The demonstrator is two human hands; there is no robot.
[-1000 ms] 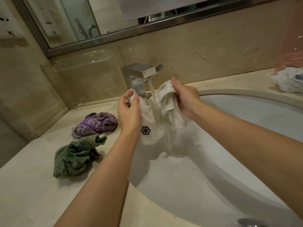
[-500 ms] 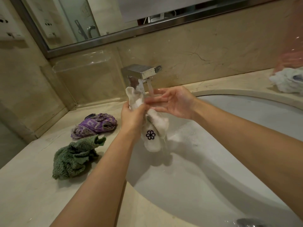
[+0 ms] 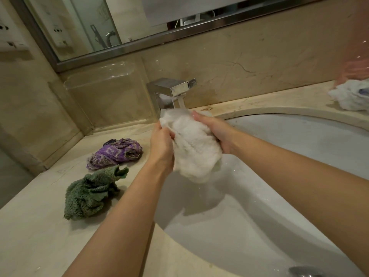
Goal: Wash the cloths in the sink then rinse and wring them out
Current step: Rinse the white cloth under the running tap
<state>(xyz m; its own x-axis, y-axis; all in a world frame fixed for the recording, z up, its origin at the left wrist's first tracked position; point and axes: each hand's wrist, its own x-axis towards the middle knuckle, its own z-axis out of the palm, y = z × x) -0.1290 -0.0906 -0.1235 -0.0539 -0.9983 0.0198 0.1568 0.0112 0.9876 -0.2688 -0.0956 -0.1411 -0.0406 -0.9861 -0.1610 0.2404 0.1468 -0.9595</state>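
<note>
Bathroom: sink point(image 3: 299, 136), mirror point(image 3: 83, 33), faucet point(image 3: 171, 88)

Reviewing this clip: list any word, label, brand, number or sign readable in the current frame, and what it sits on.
None can be read.
Chrome square tap: no brand mark visible.
White terry cloth, gripped by the left hand and right hand: no print showing.
Purple patterned cloth: woven pattern only, no letters.
White wall sockets: markings too blurred.

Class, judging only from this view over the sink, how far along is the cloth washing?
Done: possibly the white bundle on the counter to the right, though whether it is washed cannot be told. In hand: both the left hand and right hand grip the white cloth under the running faucet. Left: the purple cloth and green cloth lie beside the basin.
</note>
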